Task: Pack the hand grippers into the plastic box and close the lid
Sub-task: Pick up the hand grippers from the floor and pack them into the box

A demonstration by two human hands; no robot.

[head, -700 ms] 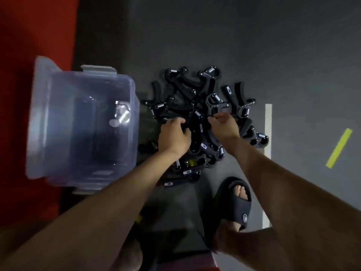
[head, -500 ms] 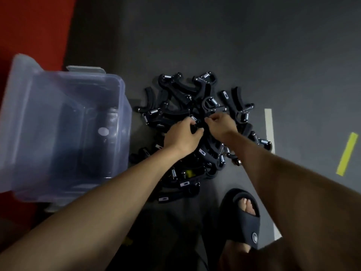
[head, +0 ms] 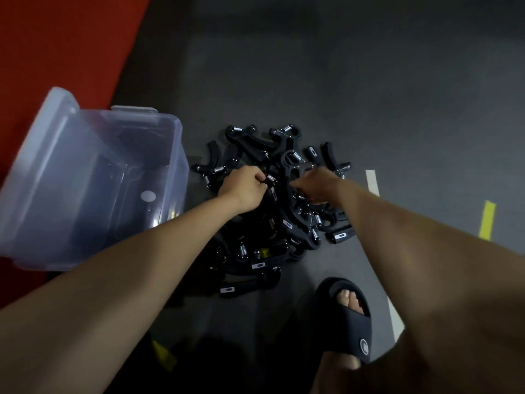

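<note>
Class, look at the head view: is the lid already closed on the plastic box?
No, the plastic box stands open beside the pile of hand grippers.

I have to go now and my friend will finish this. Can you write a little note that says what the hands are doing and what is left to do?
Left hand: fingers curled on a gripper in the pile of hand grippers.
Right hand: reaching into the same pile; whether it holds one is hard to tell.
Plastic box: open, on the floor left of the pile. No gripper is clearly visible inside, though the walls blur the view.
Lid: not clearly in view.
Done: nothing packed that can be seen.
Left: move all the grippers into the box, then close the lid.
</note>
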